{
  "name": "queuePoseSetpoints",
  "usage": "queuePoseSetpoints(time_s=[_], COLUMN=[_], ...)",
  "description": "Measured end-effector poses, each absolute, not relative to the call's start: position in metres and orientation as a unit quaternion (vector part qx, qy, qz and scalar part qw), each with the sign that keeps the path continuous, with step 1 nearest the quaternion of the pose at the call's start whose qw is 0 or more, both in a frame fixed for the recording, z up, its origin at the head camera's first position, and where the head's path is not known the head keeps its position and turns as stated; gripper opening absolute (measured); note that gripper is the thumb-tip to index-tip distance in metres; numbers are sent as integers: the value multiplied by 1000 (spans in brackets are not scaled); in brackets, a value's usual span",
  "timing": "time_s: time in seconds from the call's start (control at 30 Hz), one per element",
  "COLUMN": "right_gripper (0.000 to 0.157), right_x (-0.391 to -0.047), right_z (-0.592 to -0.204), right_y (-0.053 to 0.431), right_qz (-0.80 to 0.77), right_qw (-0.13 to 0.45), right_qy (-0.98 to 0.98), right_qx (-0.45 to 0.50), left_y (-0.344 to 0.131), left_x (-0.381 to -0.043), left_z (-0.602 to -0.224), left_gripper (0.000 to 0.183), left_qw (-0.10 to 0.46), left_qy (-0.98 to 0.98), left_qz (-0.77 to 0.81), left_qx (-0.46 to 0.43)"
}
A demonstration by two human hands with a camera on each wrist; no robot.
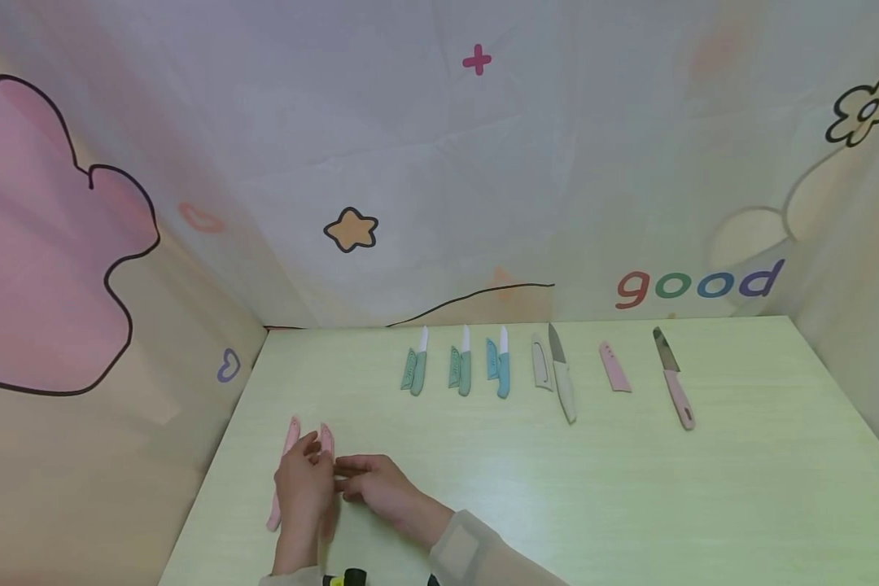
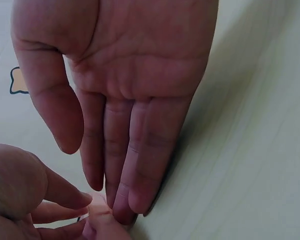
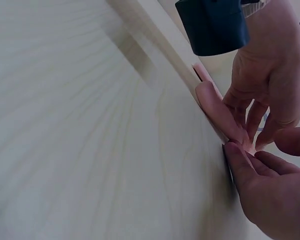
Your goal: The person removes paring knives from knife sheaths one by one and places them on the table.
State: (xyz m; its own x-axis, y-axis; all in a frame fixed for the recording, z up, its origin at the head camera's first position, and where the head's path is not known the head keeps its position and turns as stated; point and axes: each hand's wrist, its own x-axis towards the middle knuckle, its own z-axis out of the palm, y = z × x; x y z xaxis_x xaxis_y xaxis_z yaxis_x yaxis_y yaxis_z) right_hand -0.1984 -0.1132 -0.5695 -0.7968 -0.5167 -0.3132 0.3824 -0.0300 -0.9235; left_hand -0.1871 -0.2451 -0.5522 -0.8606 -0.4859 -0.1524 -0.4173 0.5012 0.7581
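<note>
Two pink sheathed knives lie side by side at the table's left. My left hand (image 1: pixel 305 482) covers the middle of both in the head view, so only the ends of the left knife (image 1: pixel 274 511) and the right knife (image 1: pixel 327 439) show well. Its fingers are straight in the left wrist view, with the fingertips at the right knife. From the right, my right hand (image 1: pixel 384 488) reaches in, and its extended fingertips touch that same knife's side. The right wrist view shows the rounded handle (image 3: pixel 212 102) of this knife, partly beyond the hands.
Along the table's back lie two green knives (image 1: pixel 419 374) (image 1: pixel 465 374), a blue knife (image 1: pixel 504 374) and a white knife (image 1: pixel 566 391), each beside its sheath. Farther right, a pink sheath (image 1: pixel 615 370) lies apart from a larger pink-handled knife (image 1: pixel 680 403). Printed fabric walls border the table.
</note>
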Motion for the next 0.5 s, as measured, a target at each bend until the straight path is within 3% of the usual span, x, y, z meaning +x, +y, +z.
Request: queuePoseSetpoints(time_s=[0.5], right_gripper=[44], right_x=[-199], right_z=[-571], right_y=[-110], right_qz=[-729], right_qw=[319], right_qy=[604], right_qx=[-54], left_y=[-246], left_x=[-186], left_z=[-558], left_gripper=[42], left_qw=[47], left_qy=[-868], left_qz=[-407], left_qx=[280])
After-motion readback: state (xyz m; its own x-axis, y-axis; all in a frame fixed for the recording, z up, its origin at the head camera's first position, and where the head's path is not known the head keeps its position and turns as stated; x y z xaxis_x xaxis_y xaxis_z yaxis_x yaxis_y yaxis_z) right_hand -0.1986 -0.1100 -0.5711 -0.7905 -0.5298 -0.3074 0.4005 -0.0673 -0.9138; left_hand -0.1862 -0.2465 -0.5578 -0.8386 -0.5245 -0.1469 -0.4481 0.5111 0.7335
